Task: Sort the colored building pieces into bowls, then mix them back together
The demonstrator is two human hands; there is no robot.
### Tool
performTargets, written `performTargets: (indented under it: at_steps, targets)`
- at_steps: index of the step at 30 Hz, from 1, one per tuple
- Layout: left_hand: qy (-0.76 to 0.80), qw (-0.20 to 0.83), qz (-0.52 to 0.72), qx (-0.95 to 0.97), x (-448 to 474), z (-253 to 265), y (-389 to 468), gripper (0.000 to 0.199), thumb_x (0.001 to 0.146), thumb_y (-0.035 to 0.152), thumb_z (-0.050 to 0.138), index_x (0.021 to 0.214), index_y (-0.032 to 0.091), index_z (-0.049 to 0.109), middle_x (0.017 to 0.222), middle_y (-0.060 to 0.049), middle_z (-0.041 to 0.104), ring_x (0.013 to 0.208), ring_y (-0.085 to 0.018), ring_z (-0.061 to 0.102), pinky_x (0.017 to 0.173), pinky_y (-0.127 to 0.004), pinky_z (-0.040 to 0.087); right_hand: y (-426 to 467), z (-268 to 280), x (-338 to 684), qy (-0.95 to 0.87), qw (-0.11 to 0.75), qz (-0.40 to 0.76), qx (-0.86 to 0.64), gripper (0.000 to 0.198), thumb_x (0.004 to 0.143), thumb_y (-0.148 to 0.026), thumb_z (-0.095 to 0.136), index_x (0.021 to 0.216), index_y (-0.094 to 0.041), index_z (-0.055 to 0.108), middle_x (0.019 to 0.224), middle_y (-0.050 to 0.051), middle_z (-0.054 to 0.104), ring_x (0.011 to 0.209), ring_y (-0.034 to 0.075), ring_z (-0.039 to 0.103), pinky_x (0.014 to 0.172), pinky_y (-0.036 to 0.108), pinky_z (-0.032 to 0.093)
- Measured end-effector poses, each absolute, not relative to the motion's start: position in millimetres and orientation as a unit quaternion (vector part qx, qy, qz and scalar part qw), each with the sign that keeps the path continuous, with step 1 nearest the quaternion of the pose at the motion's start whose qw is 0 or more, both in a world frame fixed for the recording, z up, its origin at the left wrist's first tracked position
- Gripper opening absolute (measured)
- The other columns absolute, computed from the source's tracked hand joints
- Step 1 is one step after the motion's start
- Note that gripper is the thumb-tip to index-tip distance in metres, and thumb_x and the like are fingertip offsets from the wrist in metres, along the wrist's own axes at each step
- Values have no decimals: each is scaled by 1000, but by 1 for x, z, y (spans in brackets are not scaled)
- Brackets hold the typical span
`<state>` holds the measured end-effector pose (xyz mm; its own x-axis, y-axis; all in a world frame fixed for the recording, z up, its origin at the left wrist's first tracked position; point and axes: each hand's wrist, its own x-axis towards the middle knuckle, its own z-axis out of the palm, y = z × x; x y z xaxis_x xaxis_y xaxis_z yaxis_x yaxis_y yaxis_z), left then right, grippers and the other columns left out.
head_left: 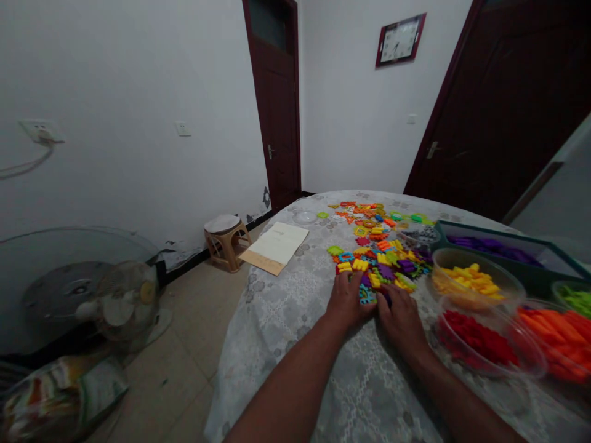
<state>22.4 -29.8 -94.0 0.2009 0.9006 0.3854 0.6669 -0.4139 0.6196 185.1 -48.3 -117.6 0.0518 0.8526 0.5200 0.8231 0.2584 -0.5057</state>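
A pile of colourful plastic building pieces (385,272) lies on the table, yellow, purple, blue, orange and green, some with toothed edges. My left hand (344,300) rests at its near left edge. Its fingers reach over pieces beside a yellow piece (360,264), with the thumb apart from them. A light-blue toothed piece (367,295) lies by that thumb. Close on the right, my right hand (402,315) is curled at the pile's near edge. Between its thumb and fingers a bit of dark purple shows; the fingers hide most of it.
Clear bowls of yellow pieces (473,283), red pieces (480,338) and orange pieces (558,332) stand at right. Behind them is a dark green tray (521,271) with purple pieces. Left lies an open notebook (279,243); a stool (227,243) and a fan (127,301) stand beyond.
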Motion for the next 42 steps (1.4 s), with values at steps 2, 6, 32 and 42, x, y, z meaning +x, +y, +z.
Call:
performTargets:
  at_steps: [2, 6, 32, 42]
  targets:
    - [534, 174, 365, 743, 27, -91, -30, 71, 82, 47, 81, 146, 25, 60, 142, -17, 57, 131, -36, 54, 116, -53, 44, -47, -114, 181, -669, 408, 43, -619, 43, 98, -40, 41, 118, -17, 71, 124, 18, 72, 123, 34, 62, 110, 52, 43]
    - [579, 187, 386, 693, 39, -87, -30, 59, 84, 38, 78, 140, 26, 64, 137, -14, 62, 130, -35, 53, 117, -49, 42, -43, -105, 173, -617, 444, 104, -641, 50, 98, -45, 38, 116, -14, 73, 123, 18, 74, 121, 34, 64, 111, 50, 43]
    - [578, 266, 478, 606, 79, -73, -29, 35, 93, 22, 61, 126, 21, 71, 127, -12, 74, 123, -29, 64, 115, -42, 44, -44, -85, 170, -425, 542, 274, -672, 55, 84, -57, 54, 110, -17, 81, 117, 14, 80, 110, 32, 70, 102, 44, 48]
    - [566, 291, 481, 603, 74, -71, -42, 24, 95, 38, 64, 115, 24, 65, 117, -12, 73, 109, -30, 67, 99, -42, 50, -39, -80, 164, -360, 595, 294, -655, 43, 78, -50, 60, 99, -17, 79, 104, 11, 81, 101, 30, 71, 93, 41, 51]
